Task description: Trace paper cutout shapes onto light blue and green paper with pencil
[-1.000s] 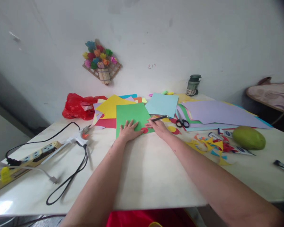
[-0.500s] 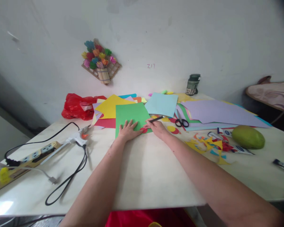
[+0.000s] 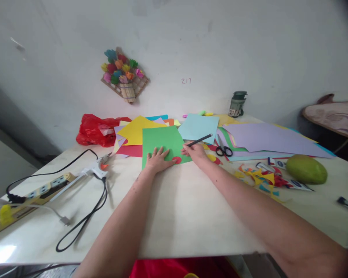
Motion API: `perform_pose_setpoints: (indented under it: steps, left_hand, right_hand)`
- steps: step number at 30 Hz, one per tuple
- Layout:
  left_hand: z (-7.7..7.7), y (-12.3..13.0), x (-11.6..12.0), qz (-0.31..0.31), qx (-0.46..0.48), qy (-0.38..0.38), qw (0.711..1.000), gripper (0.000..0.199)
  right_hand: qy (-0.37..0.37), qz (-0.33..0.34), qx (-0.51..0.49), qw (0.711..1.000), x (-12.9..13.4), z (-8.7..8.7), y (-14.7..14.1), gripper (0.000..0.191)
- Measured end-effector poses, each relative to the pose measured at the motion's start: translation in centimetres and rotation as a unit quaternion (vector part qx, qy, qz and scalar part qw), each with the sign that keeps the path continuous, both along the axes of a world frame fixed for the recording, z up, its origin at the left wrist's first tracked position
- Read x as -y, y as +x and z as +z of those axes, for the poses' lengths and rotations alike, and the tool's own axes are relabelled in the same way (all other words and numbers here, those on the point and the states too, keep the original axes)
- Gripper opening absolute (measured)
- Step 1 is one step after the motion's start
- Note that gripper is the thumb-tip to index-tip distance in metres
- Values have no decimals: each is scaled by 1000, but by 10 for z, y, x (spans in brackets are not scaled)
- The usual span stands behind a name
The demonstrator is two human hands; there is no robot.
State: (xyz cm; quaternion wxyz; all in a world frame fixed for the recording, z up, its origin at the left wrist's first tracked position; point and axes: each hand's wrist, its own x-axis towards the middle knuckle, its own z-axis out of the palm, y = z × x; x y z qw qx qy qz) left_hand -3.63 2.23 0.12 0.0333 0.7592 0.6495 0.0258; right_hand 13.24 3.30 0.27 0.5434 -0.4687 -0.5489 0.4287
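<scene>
A green sheet of paper (image 3: pixel 162 139) lies flat on the table in front of me. My left hand (image 3: pixel 157 160) rests on its lower left part with the fingers spread, and the thumb reaches to a small red paper circle (image 3: pixel 177 160). In my right hand (image 3: pixel 193 151) is a dark pencil (image 3: pixel 202 139), its upper end pointing up and right. This hand is over the sheet's right edge, just right of the red circle. My fingers hide the pencil's tip. Yellow and red paper circles (image 3: pixel 212 158) lie partly behind my right wrist.
Scissors (image 3: pixel 224 151), paper scraps (image 3: pixel 262 177), glue tubes (image 3: pixel 297 184) and a green fruit (image 3: pixel 306 169) lie to the right. Coloured sheets (image 3: pixel 266 137) and a red plastic bag (image 3: pixel 94 130) line the back. Leftward are a glue gun (image 3: pixel 97 168) with its cord and a power strip (image 3: pixel 43 191).
My right hand has moved slightly right, away from the red circle, and the pencil has tilted more upward. The circle is now more uncovered. My left hand stays in place on the green sheet.
</scene>
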Motion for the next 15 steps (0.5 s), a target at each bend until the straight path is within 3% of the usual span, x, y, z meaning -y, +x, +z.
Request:
perform_pose_setpoints:
  steps: [7,15]
  left_hand:
    - [2,1,2,-5,2,-7,1000,75]
    - [0,-1,0,-7,7,-5,1000,69]
  right_hand:
    - [8,35,124,992,-15,-3,-18,15]
    - [36,54,78,995,-11,-13,-21,26]
